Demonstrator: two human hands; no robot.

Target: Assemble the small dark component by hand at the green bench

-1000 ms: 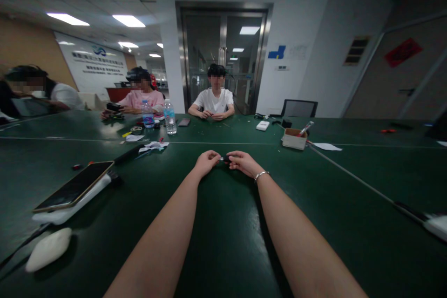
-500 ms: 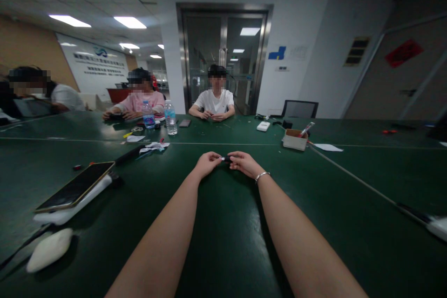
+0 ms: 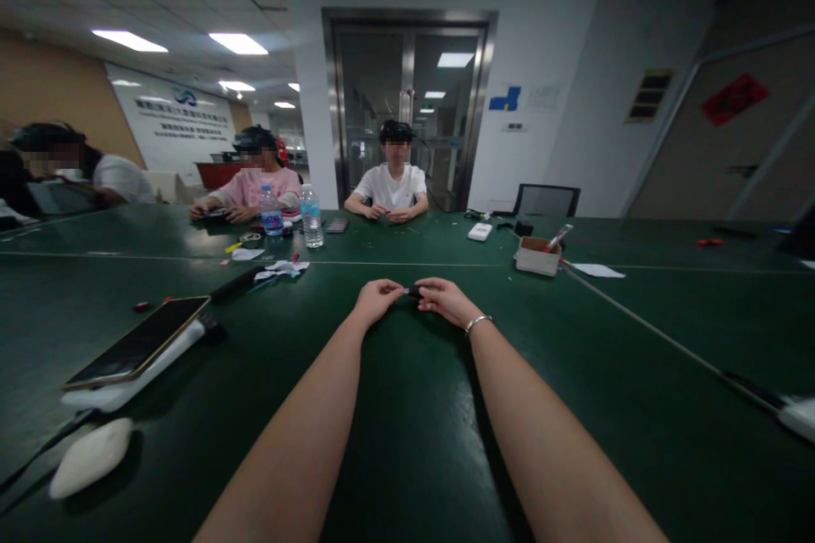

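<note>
Both hands meet over the green table, near the middle of the view. My right hand pinches a small black object with a pale metallic end; it is too small for me to tell its kind. The fingertips of my left hand are closed at the metallic end, on the left side of the object. Fingers hide part of it. A silver bracelet circles my right wrist.
To the left, a phone rests tilted on a white block, near a whitish rounded object. Farther back stand two water bottles and a small box holding items. Several people sit across the table, one person directly opposite.
The small object has turned slightly between my fingers: its black part looks broader and less of the metallic end shows. My hands have hardly moved.
</note>
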